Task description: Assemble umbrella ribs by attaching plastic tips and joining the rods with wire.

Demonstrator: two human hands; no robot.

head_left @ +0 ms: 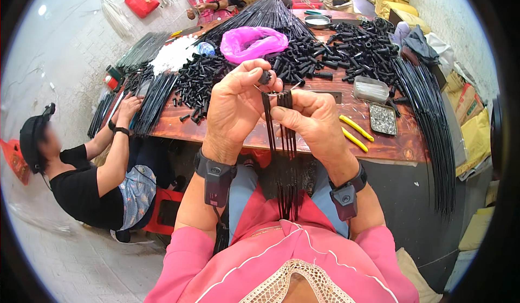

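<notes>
My left hand is raised over the table's near edge, its fingers closed round a small round black plastic piece. Beside it, my right hand pinches the upper ends of several thin black rods, which look like umbrella ribs and hang down towards my lap. A few of these rods hang close to the left hand's fingers. Between the two hands runs a thin wire, partly hidden by fingers. Yellow-handled pliers lie on the table just right of my right hand.
Heaps of black plastic tubes cover much of the wooden table. A pink bag, a clear box and a tray of small metal parts stand there. Long black rods overhang the right edge. Co-workers sit left and stand behind.
</notes>
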